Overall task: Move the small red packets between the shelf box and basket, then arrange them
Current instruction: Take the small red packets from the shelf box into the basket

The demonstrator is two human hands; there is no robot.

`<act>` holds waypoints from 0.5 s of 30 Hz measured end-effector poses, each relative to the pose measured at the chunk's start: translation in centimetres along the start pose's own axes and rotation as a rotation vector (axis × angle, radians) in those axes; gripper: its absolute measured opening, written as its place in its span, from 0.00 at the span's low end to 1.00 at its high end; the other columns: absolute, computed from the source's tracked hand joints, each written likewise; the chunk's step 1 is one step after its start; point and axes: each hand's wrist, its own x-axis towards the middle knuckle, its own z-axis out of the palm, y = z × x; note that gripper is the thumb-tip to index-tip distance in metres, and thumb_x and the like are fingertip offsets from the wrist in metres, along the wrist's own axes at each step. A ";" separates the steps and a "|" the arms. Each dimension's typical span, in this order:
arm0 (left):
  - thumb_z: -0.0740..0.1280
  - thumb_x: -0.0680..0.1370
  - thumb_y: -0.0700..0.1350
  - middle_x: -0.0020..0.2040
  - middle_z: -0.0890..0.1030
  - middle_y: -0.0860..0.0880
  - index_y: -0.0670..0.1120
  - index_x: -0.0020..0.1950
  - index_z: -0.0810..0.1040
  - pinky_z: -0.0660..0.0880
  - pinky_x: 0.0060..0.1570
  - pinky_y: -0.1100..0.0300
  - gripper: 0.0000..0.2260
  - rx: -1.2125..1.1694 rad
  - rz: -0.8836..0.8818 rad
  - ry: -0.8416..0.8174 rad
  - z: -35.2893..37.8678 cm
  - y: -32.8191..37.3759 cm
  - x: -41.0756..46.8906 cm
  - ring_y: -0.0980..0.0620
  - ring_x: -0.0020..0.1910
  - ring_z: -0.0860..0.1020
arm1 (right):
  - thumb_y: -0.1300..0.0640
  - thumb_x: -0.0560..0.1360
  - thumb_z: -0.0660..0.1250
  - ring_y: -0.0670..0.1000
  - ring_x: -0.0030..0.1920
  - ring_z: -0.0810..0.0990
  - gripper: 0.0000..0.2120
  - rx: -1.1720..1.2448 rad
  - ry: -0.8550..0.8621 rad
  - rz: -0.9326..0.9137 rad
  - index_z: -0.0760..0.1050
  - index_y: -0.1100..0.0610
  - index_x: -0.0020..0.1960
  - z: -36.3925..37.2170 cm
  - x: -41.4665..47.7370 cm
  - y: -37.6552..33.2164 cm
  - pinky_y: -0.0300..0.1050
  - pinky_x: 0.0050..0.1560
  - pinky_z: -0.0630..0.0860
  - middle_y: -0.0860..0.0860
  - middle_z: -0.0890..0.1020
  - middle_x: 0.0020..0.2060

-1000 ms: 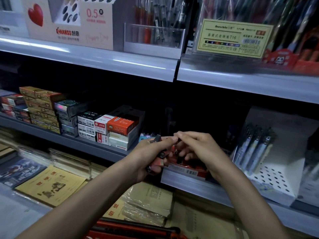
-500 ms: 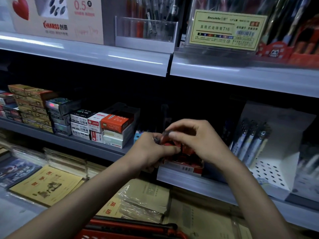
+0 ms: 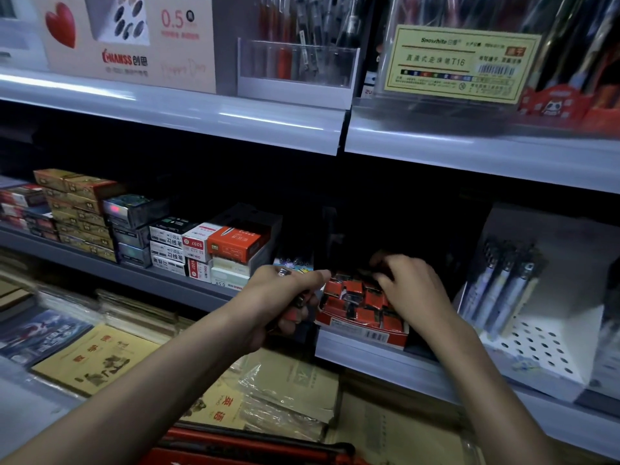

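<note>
Your hands have split apart since a moment ago, when they were bunched together right over the box. Now your right hand (image 3: 411, 290) has gone down into the shelf box (image 3: 364, 333), palm down, fingers spread and curled over the small red packets (image 3: 355, 302) at the far right side of it. They're touching the pile, but you can't tell whether they're actually pinching one. Your left hand (image 3: 285, 305) has pulled back to the left, just beside the box, and it's clenched around a small bunch of red and silvery stuff, most likely packets, though most of it is hidden in the fist. The rest of the packets sit jumbled in the box at the front edge of the middle shelf (image 3: 385, 359). To the left on that shelf is an orange carton (image 3: 238, 245) on top of stacked white ones. The red basket (image 3: 255, 446) peeks in at the bottom edge, below your left forearm, and well apart from both hands.
</note>
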 end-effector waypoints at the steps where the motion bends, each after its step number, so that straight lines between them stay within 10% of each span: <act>1: 0.76 0.76 0.50 0.35 0.76 0.45 0.44 0.44 0.76 0.57 0.24 0.65 0.13 -0.006 -0.002 -0.002 0.0 0.1 0.0 0.51 0.28 0.68 | 0.58 0.80 0.67 0.56 0.51 0.84 0.11 -0.034 -0.028 -0.025 0.82 0.51 0.60 0.2 -0.1 0.2 0.49 0.48 0.80 0.54 0.85 0.49; 5: 0.77 0.75 0.52 0.35 0.77 0.45 0.44 0.47 0.77 0.59 0.24 0.64 0.14 0.019 0.022 -0.038 0.0 0.0 -0.2 0.51 0.28 0.71 | 0.68 0.79 0.62 0.57 0.55 0.84 0.23 -0.114 -0.054 -0.008 0.79 0.47 0.67 0.5 -0.3 1.1 0.51 0.52 0.82 0.55 0.85 0.57; 10: 0.78 0.72 0.54 0.29 0.78 0.51 0.45 0.44 0.78 0.63 0.23 0.64 0.16 0.115 0.114 -0.056 1.1 -0.4 -0.2 0.53 0.25 0.72 | 0.58 0.81 0.66 0.41 0.45 0.83 0.11 0.438 0.036 0.089 0.84 0.47 0.57 -1.8 -0.5 -0.9 0.36 0.44 0.78 0.43 0.86 0.48; 15: 0.80 0.71 0.49 0.25 0.78 0.53 0.40 0.44 0.81 0.64 0.20 0.67 0.14 0.251 0.253 -0.048 2.4 -0.2 -0.1 0.59 0.20 0.72 | 0.59 0.77 0.72 0.48 0.38 0.83 0.08 0.847 -0.343 -0.003 0.85 0.55 0.55 -4.8 -1.6 -3.2 0.38 0.38 0.77 0.55 0.87 0.44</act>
